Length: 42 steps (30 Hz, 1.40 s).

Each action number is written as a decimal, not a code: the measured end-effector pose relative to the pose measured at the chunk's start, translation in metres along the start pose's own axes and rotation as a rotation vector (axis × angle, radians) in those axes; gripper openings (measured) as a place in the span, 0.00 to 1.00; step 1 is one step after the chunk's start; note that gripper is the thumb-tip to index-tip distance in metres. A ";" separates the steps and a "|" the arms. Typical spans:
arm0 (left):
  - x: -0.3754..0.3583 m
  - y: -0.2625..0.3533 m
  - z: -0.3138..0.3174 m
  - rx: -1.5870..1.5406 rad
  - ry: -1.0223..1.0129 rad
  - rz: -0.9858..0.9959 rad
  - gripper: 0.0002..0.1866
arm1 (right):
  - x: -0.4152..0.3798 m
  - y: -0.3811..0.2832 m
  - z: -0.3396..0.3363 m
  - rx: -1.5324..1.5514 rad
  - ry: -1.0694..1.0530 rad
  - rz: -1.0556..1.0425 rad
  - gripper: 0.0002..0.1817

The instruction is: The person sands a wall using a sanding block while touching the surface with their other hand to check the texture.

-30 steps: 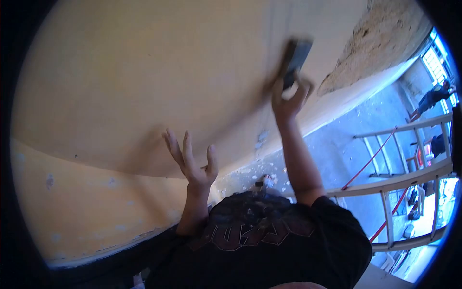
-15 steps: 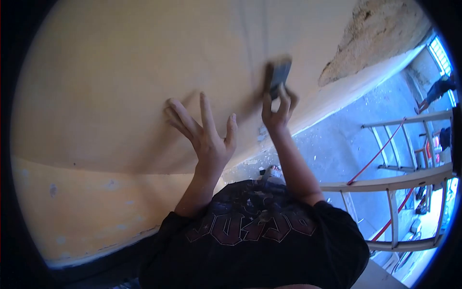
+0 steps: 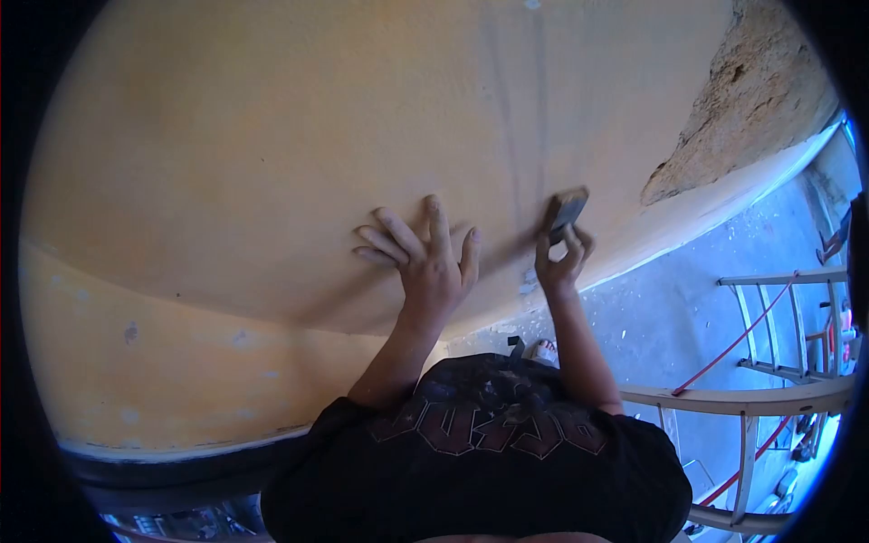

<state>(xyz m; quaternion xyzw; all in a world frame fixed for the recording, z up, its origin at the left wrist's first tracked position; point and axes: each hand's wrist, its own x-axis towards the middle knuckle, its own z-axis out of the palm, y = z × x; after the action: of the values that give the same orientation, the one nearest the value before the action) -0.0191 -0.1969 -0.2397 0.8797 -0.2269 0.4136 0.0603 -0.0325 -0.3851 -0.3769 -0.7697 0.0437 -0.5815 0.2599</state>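
Note:
Against the yellow-orange wall (image 3: 272, 154) my left hand (image 3: 429, 271) lies with its fingers spread and nothing in them. To the right, my right hand (image 3: 563, 261) pinches a small dark block (image 3: 567, 214) between thumb and fingers, the block at the wall surface. Two faint dark lines run down the wall above the block. A rough patch of broken plaster (image 3: 742, 100) shows at the upper right.
A metal ladder (image 3: 769, 398) with a red cord (image 3: 735, 337) stands at the right on the grey floor (image 3: 674, 271), which has pale flecks. Part of another person (image 3: 837, 240) shows at the far right edge. Below is my sandalled foot (image 3: 545, 350).
The camera view has shifted, so the wall patch and ladder appear further right and lower. Both hands appear lower and further right, with the block still in my right hand.

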 end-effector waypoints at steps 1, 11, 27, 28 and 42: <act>0.001 -0.002 0.002 0.003 -0.013 0.004 0.44 | 0.025 -0.010 -0.002 0.027 0.048 -0.020 0.27; 0.000 0.001 0.008 -0.012 0.058 -0.028 0.44 | -0.030 0.013 -0.005 -0.011 -0.052 -0.046 0.23; -0.002 -0.001 0.006 0.013 0.035 0.024 0.43 | 0.042 -0.014 -0.004 -0.050 0.107 -0.092 0.20; -0.002 0.000 0.006 0.002 0.029 0.001 0.43 | 0.083 -0.033 -0.009 -0.059 0.156 -0.100 0.20; -0.007 0.005 0.011 -0.026 0.049 -0.030 0.46 | 0.072 -0.002 -0.010 -0.121 0.146 -0.125 0.20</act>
<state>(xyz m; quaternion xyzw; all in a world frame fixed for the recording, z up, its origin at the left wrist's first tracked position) -0.0174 -0.2027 -0.2524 0.8717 -0.2176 0.4310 0.0837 -0.0190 -0.4131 -0.3115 -0.7407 0.0494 -0.6475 0.1724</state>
